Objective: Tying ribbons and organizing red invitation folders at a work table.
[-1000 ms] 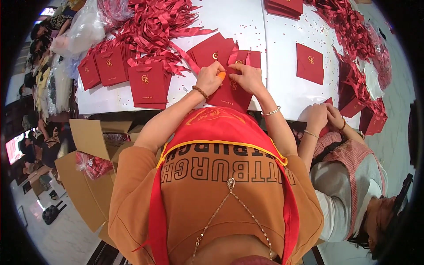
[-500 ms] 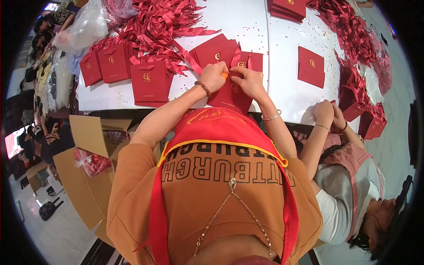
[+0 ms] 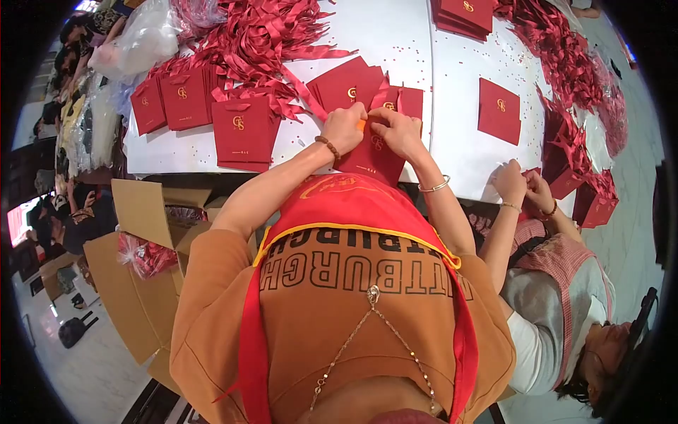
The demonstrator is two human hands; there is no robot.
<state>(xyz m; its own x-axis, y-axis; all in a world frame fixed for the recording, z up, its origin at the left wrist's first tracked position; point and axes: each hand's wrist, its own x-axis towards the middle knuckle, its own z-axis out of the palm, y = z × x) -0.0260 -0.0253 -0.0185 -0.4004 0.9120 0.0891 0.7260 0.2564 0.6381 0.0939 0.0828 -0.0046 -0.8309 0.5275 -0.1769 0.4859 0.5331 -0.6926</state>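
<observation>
A dark red paper bag (image 3: 367,161) with a gold emblem lies at the table's front edge, close to my apron. At its top edge my left hand (image 3: 343,131) is closed in a pinch, with a small orange object (image 3: 362,124) at its fingertips. My right hand (image 3: 400,134) pinches the bag's top edge just beside it, thumb and forefinger together. Whether a ribbon end is between these fingers is too small to tell. Behind my hands more red bags (image 3: 339,83) lie overlapping, and a red ribbon (image 3: 304,90) runs from the heap toward my left hand.
A heap of red ribbons (image 3: 261,42) covers the back left, with stacked red bags (image 3: 242,133) before it. A single bag (image 3: 499,111) lies to the right. A co-worker's hands (image 3: 521,187) work at the right edge. An open cardboard box (image 3: 138,297) stands lower left.
My hands stay at the bag's top edge with only slight finger movement. The co-worker's hands have moved slightly apart. The whole view has shifted a little.
</observation>
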